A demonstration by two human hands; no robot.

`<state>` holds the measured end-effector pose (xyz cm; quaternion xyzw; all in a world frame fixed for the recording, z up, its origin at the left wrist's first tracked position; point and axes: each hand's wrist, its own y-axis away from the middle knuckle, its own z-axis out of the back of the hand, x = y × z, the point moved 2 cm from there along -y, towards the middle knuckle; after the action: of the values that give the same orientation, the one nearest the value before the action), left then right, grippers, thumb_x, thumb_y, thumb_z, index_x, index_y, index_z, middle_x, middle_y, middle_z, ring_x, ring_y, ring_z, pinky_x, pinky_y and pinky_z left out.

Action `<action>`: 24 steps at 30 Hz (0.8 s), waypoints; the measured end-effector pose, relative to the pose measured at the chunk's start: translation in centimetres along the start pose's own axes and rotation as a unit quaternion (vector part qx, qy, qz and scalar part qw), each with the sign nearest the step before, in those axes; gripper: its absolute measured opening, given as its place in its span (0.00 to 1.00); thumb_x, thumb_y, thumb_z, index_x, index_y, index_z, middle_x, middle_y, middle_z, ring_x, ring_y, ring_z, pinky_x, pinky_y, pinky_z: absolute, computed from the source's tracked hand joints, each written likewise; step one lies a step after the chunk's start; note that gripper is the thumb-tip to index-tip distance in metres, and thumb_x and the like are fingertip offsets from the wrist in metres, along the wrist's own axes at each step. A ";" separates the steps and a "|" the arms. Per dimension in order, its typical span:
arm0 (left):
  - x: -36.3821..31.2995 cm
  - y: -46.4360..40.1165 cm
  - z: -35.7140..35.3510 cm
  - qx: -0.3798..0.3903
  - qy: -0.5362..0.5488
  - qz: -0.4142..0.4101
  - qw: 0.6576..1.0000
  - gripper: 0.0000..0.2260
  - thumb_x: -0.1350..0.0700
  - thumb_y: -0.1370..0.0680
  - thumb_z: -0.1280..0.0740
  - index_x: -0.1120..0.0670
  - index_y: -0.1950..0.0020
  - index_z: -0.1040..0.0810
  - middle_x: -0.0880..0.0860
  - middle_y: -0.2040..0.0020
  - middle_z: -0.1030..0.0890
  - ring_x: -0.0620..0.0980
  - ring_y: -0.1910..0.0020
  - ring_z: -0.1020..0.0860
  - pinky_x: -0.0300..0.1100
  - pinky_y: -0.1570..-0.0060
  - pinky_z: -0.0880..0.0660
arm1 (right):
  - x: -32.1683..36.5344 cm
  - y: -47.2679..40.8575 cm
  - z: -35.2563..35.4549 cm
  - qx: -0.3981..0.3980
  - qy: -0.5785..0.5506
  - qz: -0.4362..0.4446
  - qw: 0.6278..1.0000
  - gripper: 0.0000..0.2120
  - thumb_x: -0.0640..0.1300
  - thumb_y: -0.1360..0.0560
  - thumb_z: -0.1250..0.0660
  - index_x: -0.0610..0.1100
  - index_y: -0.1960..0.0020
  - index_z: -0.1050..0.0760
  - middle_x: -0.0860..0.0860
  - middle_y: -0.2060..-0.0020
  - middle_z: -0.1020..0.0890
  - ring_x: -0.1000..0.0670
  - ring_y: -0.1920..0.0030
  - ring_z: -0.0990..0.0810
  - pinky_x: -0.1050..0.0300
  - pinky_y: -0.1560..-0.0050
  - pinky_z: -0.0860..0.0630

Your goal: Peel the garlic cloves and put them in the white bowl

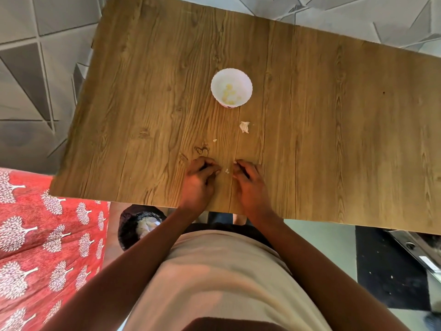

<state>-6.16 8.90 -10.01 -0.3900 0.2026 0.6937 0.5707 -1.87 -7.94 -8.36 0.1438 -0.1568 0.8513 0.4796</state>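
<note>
Several peeled garlic cloves [229,94] lie in the white bowl [245,78] at the middle of the wooden table [334,139]; they are too small to tell their long axis. Both hands rest near the front edge. The left hand [200,180] and right hand [248,179] have curled fingers; what they pinch I cannot tell. A garlic skin piece [244,127] lies between bowl and hands, a small scrap [227,171] between the hands.

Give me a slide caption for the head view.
Both hands work over the table; peeled cloves fill white bowl.

no readable text, labels or numbers
</note>
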 end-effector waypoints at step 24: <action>-3.7 -0.7 1.0 -0.059 0.389 0.279 0.876 0.13 0.57 0.13 0.39 0.58 0.43 0.15 0.53 0.44 0.13 0.51 0.41 0.17 0.45 0.37 0.22 | 0.6 -2.0 2.2 0.072 -0.331 -0.113 0.934 0.07 0.36 0.25 0.26 0.42 0.49 0.13 0.53 0.55 0.13 0.54 0.54 0.15 0.56 0.49 0.20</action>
<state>-5.68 7.46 -6.45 -0.5885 0.4674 0.6273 0.2044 -0.28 -7.38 -5.81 0.4688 -0.2274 0.7045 0.4818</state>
